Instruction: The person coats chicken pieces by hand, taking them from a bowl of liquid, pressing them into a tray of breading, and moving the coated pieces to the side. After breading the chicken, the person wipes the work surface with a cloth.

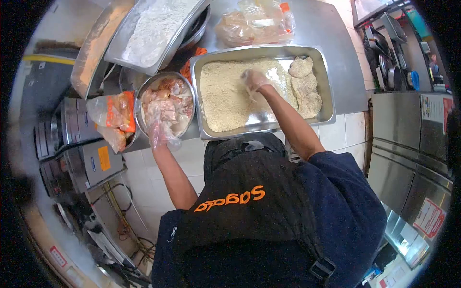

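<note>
Apron front fills the near view, over a dark top. Left hand [158, 129], in a thin plastic glove, rests at the near rim of the round steel bowl of raw chicken pieces [168, 101]; its fingers point into the meat, but whether they are closed on a piece cannot be told through the bunched glove. Right hand [254, 79], also gloved, lies flat on the breadcrumb tray [261, 86], fingers spread and pressing into the crumbs; nothing visibly gripped. Just right of those fingers, touching the tray's right wall, three breaded cutlets [305, 86] lie in a row. Left of the left fingers an orange packet [115, 113] sits at the desk [336, 62] edge. Beyond the fingers: a tilted flour tray [153, 29] and a plastic bag [254, 21].

Risk, as judged: the loose glove on the left hand could snag or slip on wet meat, dropping a piece off the desk edge. The flour tray leans on other pans and could slide if knocked.
</note>
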Demonstrator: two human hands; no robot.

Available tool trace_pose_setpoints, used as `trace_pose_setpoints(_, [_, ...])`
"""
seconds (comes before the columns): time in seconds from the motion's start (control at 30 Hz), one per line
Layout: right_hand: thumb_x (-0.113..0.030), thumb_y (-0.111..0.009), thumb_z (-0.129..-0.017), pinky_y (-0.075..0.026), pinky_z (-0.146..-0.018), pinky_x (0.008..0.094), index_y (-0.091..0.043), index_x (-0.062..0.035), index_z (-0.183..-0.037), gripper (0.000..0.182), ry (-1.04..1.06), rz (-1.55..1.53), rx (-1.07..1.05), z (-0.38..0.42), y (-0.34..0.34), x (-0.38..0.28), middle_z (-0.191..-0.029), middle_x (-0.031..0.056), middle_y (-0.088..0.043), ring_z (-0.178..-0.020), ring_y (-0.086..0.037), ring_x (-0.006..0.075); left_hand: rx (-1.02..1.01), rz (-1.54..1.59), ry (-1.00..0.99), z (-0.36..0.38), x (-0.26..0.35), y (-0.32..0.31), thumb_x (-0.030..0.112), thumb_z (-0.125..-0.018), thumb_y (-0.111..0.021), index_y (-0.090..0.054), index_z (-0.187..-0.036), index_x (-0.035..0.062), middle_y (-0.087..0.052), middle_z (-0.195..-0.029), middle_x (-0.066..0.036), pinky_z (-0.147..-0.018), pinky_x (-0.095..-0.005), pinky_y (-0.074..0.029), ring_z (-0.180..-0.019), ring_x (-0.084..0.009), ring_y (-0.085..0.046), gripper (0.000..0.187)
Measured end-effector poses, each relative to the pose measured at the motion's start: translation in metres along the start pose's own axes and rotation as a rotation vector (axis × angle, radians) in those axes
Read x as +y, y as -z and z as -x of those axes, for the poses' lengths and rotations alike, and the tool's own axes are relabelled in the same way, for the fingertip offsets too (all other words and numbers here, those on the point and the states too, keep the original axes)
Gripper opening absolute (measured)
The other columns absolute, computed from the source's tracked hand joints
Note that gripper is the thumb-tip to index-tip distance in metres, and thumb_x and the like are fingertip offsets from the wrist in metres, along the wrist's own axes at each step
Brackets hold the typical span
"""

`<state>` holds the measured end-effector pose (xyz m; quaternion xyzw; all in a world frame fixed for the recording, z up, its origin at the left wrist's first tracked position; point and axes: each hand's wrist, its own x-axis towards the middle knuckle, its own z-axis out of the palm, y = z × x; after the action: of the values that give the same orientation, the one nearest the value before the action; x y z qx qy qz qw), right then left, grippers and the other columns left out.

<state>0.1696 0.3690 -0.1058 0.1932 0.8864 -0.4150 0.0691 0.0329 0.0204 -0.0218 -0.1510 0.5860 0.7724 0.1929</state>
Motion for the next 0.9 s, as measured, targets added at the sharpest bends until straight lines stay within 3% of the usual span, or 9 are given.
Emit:
trace_pose_setpoints(0.07, [-0.032,-0.065,-0.071,-0.048,-0.076,0.0424,-0.060,0.0048,-0.091,0.043,-0.239,0.234,0.286,0.004,0.014,0.005,-0.088,0.0254,-0.061,-0.083,-0.061,0.0355,-0.012,-0.001,-0.012,-0.001,0.002,-0.006,0.018,-0.085,-0.054,-0.038,-0.126,0.0021,-0.050,-0.112,-0.011,-0.084,-0.0351,-0.047,-0.099,-0.0227,-0.052,0.047])
trace_pose_setpoints(0.13, [-0.037,-0.066,-0.069,-0.047,-0.076,0.0434,-0.059,0.0057,-0.093,0.049,-0.290,0.208,0.283,0.006,0.001,0.022,-0.088,0.0271,-0.060,-0.082,-0.061,0.0358,-0.017,-0.004,-0.016,0.001,0.004,-0.009,0.018,-0.085,-0.055,-0.038,-0.125,0.0015,-0.050,-0.111,-0.011,-0.084,-0.0350,-0.047,-0.099,-0.0226,-0.052,0.046])
trace_pose_setpoints(0.37, [-0.045,-0.064,-0.070,-0.047,-0.076,0.0382,-0.061,0.0013,-0.099,0.055,-0.205,0.250,-0.140,0.024,0.008,0.012,-0.090,0.0217,-0.062,-0.087,-0.061,0.0312,-0.035,0.002,-0.075,0.014,0.011,-0.022,0.019,-0.086,-0.055,-0.040,-0.123,-0.0004,-0.051,-0.110,-0.011,-0.085,-0.0344,-0.046,-0.097,-0.0224,-0.052,0.045])
trace_pose_setpoints(0.43, [-0.045,-0.063,-0.071,-0.046,-0.072,0.0382,-0.061,0.0014,-0.095,0.052,-0.224,-0.047,0.143,0.046,0.015,0.009,-0.088,0.0201,-0.063,-0.081,-0.061,0.0291,-0.068,0.015,-0.126,0.021,0.017,-0.037,0.019,-0.086,-0.056,-0.041,-0.122,-0.0010,-0.051,-0.109,-0.011,-0.085,-0.0343,-0.046,-0.097,-0.0223,-0.052,0.044])
trace_pose_setpoints(0.53, [-0.045,-0.065,-0.070,-0.046,-0.069,0.0394,-0.061,0.0026,-0.088,0.051,-0.174,-0.177,0.154,0.080,0.067,-0.031,-0.082,0.0204,-0.062,-0.076,-0.061,0.0296,-0.091,0.046,-0.179,0.011,0.015,-0.031,0.020,-0.086,-0.056,-0.041,-0.122,-0.0015,-0.051,-0.109,-0.011,-0.085,-0.0341,-0.046,-0.097,-0.0223,-0.052,0.044])
trace_pose_setpoints(0.63, [-0.031,-0.060,-0.076,-0.046,-0.068,0.0421,-0.060,0.0005,-0.083,0.032,-0.028,-0.064,0.330,0.068,0.062,0.042,-0.075,0.0191,-0.060,-0.069,-0.059,0.0311,-0.083,0.006,-0.194,-0.001,0.014,-0.018,0.019,-0.086,-0.056,-0.042,-0.121,-0.0018,-0.052,-0.108,-0.010,-0.085,-0.0333,-0.046,-0.097,-0.0212,-0.052,0.043])
trace_pose_setpoints(0.77, [-0.016,-0.052,-0.080,-0.047,-0.069,0.0424,-0.057,-0.0001,-0.091,0.020,-0.011,0.102,0.295,0.062,0.105,0.108,-0.079,0.0172,-0.059,-0.071,-0.057,0.0324,-0.083,-0.051,-0.221,0.000,0.020,-0.015,0.018,-0.085,-0.057,-0.044,-0.119,-0.0021,-0.053,-0.108,-0.010,-0.084,-0.0322,-0.046,-0.097,-0.0198,-0.052,0.042])
trace_pose_setpoints(0.87, [-0.020,-0.051,-0.082,-0.047,-0.071,0.0405,-0.057,0.0000,-0.096,0.025,0.032,0.003,0.586,0.064,0.122,0.132,-0.086,0.0173,-0.060,-0.077,-0.058,0.0321,-0.093,-0.091,-0.232,0.000,0.020,-0.012,0.018,-0.085,-0.058,-0.045,-0.118,-0.0023,-0.053,-0.108,-0.010,-0.084,-0.0314,-0.046,-0.097,-0.0188,-0.052,0.041])
trace_pose_setpoints(0.9, [-0.024,-0.053,-0.082,-0.045,-0.070,0.0359,-0.057,-0.0007,-0.098,0.028,-0.155,-0.198,0.583,0.070,0.137,0.127,-0.088,0.0108,-0.059,-0.078,-0.055,0.0238,-0.093,-0.101,-0.236,0.000,0.019,-0.010,0.017,-0.085,-0.058,-0.046,-0.118,-0.0024,-0.054,-0.108,-0.010,-0.084,-0.0311,-0.046,-0.097,-0.0185,-0.052,0.040])
